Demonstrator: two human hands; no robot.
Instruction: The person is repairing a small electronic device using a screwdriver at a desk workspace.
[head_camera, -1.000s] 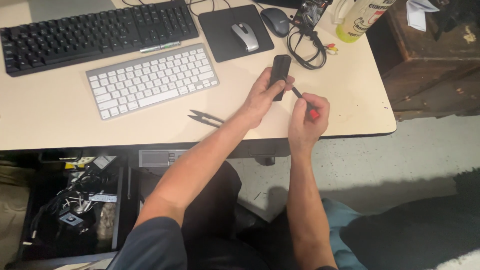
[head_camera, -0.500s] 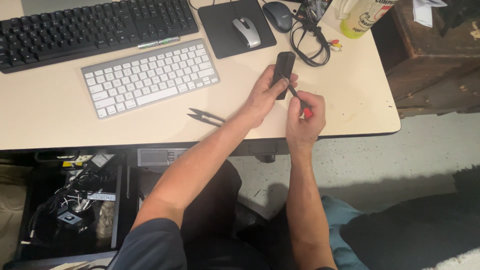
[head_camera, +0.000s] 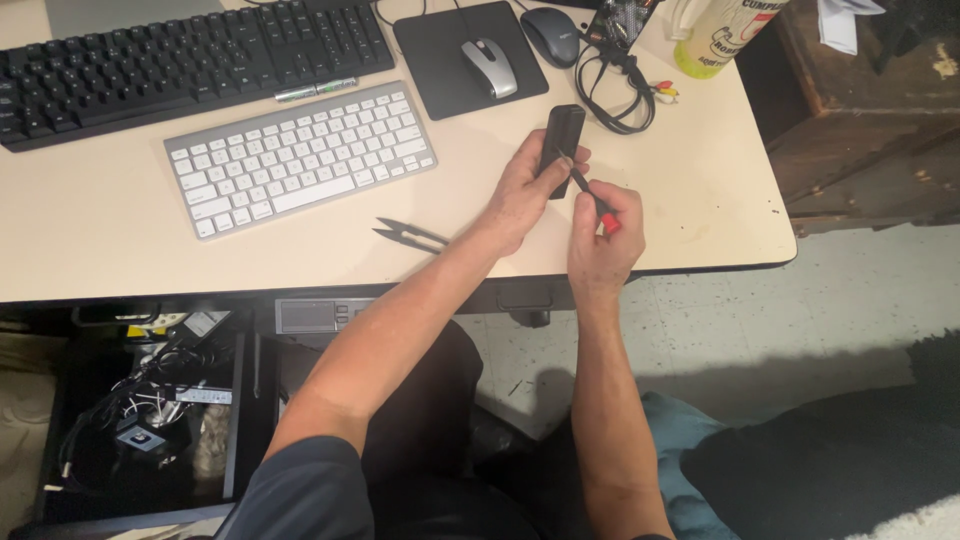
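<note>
- Our left hand (head_camera: 522, 190) is wrapped around a slim black rectangular plastic device (head_camera: 561, 146), holding it upright just above the cream-coloured desk top (head_camera: 690, 190), near the desk's front edge.
- Our right hand (head_camera: 603, 232) is pinched shut on a small screwdriver with a red handle and dark shaft (head_camera: 593, 203), whose tip meets the lower part of the black device; the two hands sit close together, almost touching.
- We cannot quite tell whether the tip is seated in a screw or a seam, since our fingers cover that spot. If it is only half seated, a push could make it skid off and jab the left palm or score the casing.
- The device rests on nothing, so too much twist may turn it in our grip or drop it to the desk.
- Any tiny screw that comes free could roll off the desk's front edge onto the floor below.
- Black metal thread snips (head_camera: 410, 234) lie open on the desk left of the hands, where a sliding forearm could catch their points.
- The looped black cable (head_camera: 612, 88) behind the device could snag it.
</note>
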